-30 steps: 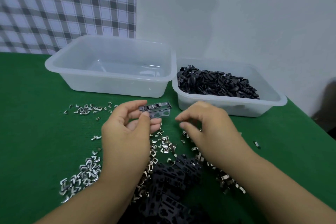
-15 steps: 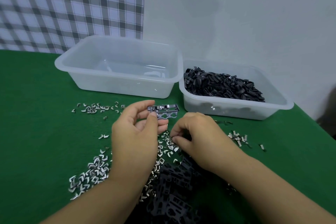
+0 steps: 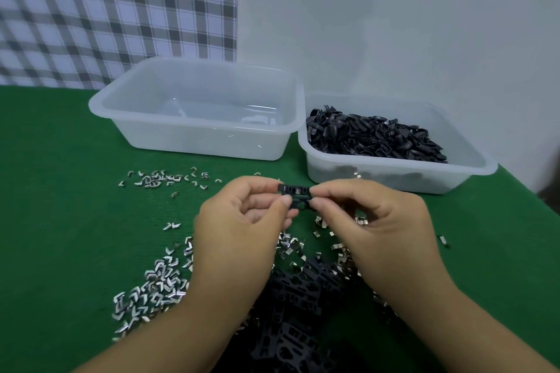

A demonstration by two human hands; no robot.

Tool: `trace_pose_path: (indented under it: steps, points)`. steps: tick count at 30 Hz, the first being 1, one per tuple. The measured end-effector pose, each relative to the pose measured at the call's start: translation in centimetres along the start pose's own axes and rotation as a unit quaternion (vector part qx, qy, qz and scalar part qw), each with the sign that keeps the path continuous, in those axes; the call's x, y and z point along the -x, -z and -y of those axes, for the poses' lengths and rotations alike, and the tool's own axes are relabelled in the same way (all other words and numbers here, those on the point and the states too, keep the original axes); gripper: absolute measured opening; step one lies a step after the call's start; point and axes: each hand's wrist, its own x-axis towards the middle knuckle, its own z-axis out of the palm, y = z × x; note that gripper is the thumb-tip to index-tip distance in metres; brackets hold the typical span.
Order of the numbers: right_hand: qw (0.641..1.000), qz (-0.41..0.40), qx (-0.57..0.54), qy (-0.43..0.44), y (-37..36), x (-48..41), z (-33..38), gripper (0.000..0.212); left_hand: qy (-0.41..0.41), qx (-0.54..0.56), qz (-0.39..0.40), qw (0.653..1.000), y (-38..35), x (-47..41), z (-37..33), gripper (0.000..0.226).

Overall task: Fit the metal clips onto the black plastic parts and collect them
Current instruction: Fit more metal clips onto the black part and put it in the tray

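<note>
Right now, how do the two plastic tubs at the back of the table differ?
The left tub holds no black parts and looks empty; the right tub carries a heap of black plastic parts. The left tub sits farther back, nearer the checked curtain; the right tub sits nearer the hands, in front of the plain wall. Both are translucent white, rectangular, open-topped, and rest side by side on the green cloth.

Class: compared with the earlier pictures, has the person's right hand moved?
Yes. The right hand rose from the clips on the table to the black part, nearer the right tub.
</note>
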Motion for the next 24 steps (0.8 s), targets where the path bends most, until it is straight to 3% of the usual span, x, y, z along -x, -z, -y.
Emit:
trace_pose_path:
  steps: [6, 16, 24]
  points:
    - [0.999, -0.032, 0.014, 0.029, -0.17, 0.08, -0.09, 0.010, -0.005, -0.002, 0.009, 1.000, -0.02, 0.19, -0.06, 0.020]
    - [0.990, -0.067, 0.098, 0.077, -0.42, 0.27, -0.41, 0.022, -0.001, 0.010, 0.026, 1.000, -0.11, 0.30, -0.04, 0.024]
    - [0.988, -0.042, 0.116, 0.089, -0.72, 0.35, -0.65, 0.005, 0.002, 0.002, 0.031, 1.000, -0.04, 0.27, 0.11, 0.020]
